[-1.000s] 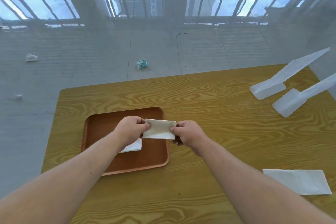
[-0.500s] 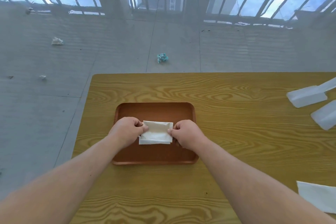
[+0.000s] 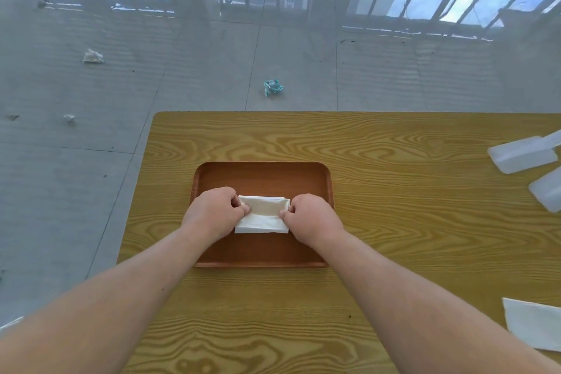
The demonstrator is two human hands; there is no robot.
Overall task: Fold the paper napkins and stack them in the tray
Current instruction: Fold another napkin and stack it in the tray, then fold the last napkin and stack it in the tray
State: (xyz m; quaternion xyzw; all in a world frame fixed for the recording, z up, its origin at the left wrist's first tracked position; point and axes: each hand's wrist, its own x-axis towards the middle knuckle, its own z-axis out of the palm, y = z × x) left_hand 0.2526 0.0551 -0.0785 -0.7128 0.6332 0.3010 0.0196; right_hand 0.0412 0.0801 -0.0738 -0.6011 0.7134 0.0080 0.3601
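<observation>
since a second ago the folded napkin point(image 3: 261, 212) has come down from the air over the right part of the tray to the middle of the tray point(image 3: 261, 174), and the view has swung so that the tray now sits square in front of the person. the napkin lies, or very nearly lies, on another folded napkin beneath it, whose lower edge shows as a white band along the near side; whether the top one has fully settled cannot be told. the left hand point(image 3: 212, 212) pinches its left end between thumb and curled fingers, and the right hand point(image 3: 312, 218) pinches the right end the same way, so both are closed on the napkin and neither has let go. by this showing at least one napkin is already stacked and a second is being laid on it, edges roughly matched. what remains, as far as can be seen, is the unfolded napkin point(image 3: 534, 328) at the near right of the table point(image 3: 394, 237), well apart from the tray. at the far right edge stand two white plastic pieces point(image 3: 522, 158), and the floor point(image 3: 121, 100) beyond the table carries a few crumpled scraps.
</observation>
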